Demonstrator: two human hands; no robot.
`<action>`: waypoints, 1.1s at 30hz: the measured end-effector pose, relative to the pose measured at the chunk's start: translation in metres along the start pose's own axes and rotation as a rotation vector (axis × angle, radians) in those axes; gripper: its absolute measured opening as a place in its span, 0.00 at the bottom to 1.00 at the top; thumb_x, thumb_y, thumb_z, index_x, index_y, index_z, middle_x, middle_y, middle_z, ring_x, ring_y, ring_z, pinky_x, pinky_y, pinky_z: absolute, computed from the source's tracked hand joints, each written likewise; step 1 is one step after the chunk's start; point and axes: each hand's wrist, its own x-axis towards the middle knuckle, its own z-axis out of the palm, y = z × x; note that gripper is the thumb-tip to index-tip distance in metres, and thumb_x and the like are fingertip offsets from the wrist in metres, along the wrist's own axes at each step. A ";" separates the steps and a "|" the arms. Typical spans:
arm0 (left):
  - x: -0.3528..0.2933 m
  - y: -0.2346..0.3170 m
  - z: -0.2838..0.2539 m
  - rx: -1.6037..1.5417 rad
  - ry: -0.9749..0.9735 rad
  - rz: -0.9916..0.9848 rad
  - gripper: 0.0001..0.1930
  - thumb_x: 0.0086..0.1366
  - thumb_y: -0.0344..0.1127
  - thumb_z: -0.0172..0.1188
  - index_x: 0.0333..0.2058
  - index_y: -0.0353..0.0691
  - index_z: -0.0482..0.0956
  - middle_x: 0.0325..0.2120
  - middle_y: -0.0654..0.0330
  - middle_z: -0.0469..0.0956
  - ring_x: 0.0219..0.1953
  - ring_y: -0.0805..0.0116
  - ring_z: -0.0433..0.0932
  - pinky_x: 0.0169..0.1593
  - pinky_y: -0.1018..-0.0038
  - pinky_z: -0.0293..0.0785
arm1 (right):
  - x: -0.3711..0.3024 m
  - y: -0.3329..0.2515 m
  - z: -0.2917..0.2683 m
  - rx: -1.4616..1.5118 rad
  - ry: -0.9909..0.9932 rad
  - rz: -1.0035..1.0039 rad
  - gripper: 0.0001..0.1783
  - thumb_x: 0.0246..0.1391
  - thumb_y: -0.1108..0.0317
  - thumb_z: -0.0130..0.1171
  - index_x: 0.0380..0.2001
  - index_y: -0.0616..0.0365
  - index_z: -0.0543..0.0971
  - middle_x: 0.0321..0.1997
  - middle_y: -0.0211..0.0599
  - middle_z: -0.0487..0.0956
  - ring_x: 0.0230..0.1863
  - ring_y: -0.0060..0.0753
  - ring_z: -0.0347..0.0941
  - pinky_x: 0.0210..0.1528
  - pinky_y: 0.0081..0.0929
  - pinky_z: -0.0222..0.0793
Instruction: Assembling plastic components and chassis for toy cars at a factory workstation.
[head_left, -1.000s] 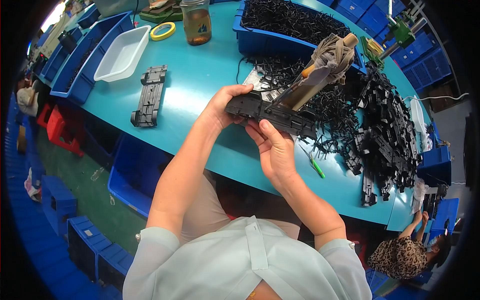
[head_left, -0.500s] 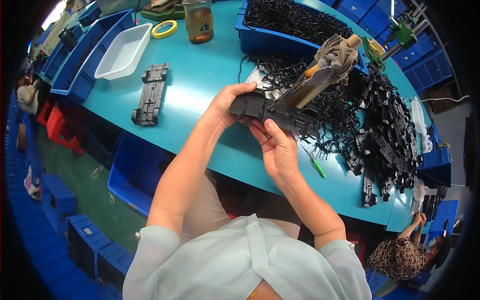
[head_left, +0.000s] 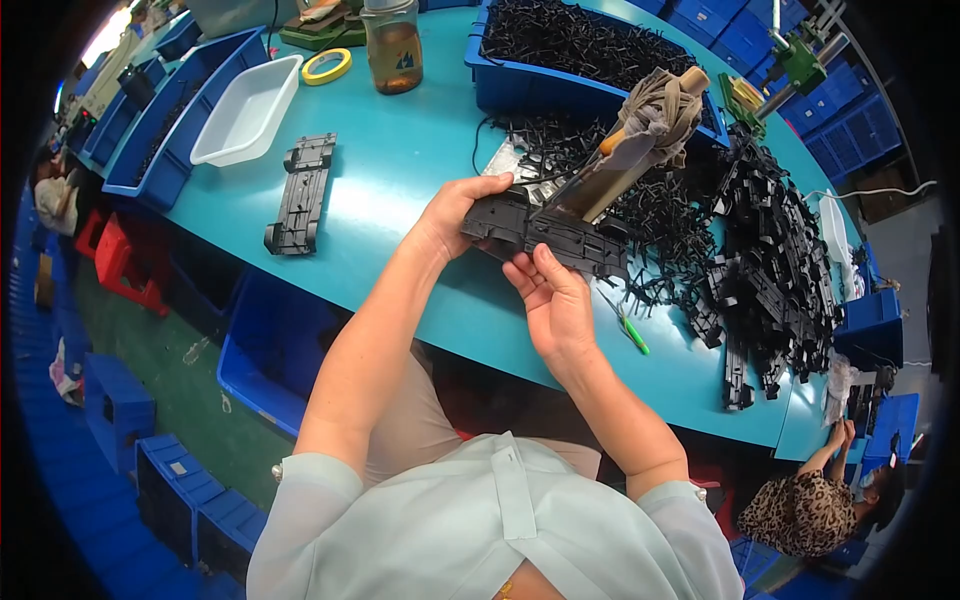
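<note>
Both hands hold a long black plastic chassis-like part above the near side of the table. My left hand is closed on its left end, thumb along the top edge. My right hand supports it from below, thumb against its near face and fingers partly hidden underneath. The thin tip of a rod-shaped tool meets or nearly meets the part's upper side; contact cannot be made out. Grey cloth binds this tool to a slanted post. A similar black part lies alone to the left.
A heap of black parts covers the table's right side. Thin black scraps surround the post, with a blue bin of them behind. A green-handled tool lies near my right hand. A white tray stands left.
The held part has shifted slightly left, its right end drawn in a little. Both hands keep their hold and have barely moved.
</note>
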 end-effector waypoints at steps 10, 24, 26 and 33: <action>0.001 0.006 0.006 0.006 0.038 -0.065 0.12 0.59 0.48 0.58 0.27 0.46 0.74 0.18 0.64 0.75 0.16 0.74 0.70 0.16 0.77 0.55 | -0.002 -0.008 0.012 0.005 0.020 -0.005 0.10 0.56 0.68 0.58 0.37 0.65 0.74 0.35 0.38 0.77 0.37 0.33 0.76 0.42 0.33 0.78; 0.007 0.010 0.012 -0.011 0.201 -0.105 0.11 0.54 0.47 0.62 0.26 0.48 0.74 0.20 0.66 0.76 0.18 0.75 0.72 0.17 0.78 0.56 | -0.002 -0.013 0.023 0.060 0.110 0.038 0.10 0.55 0.68 0.59 0.34 0.65 0.74 0.34 0.39 0.76 0.37 0.34 0.76 0.42 0.33 0.77; 0.009 0.010 0.010 -0.012 0.205 -0.107 0.11 0.54 0.47 0.62 0.26 0.48 0.74 0.20 0.66 0.76 0.18 0.75 0.72 0.17 0.79 0.56 | -0.003 -0.013 0.024 0.063 0.097 0.030 0.10 0.55 0.68 0.59 0.34 0.65 0.74 0.34 0.38 0.76 0.37 0.34 0.76 0.42 0.33 0.78; 0.009 0.010 0.009 0.012 0.187 -0.125 0.11 0.53 0.47 0.63 0.27 0.48 0.74 0.19 0.66 0.76 0.18 0.75 0.72 0.17 0.80 0.56 | -0.003 -0.013 0.026 0.062 0.104 0.027 0.10 0.54 0.68 0.60 0.33 0.65 0.73 0.33 0.39 0.76 0.37 0.34 0.76 0.42 0.32 0.78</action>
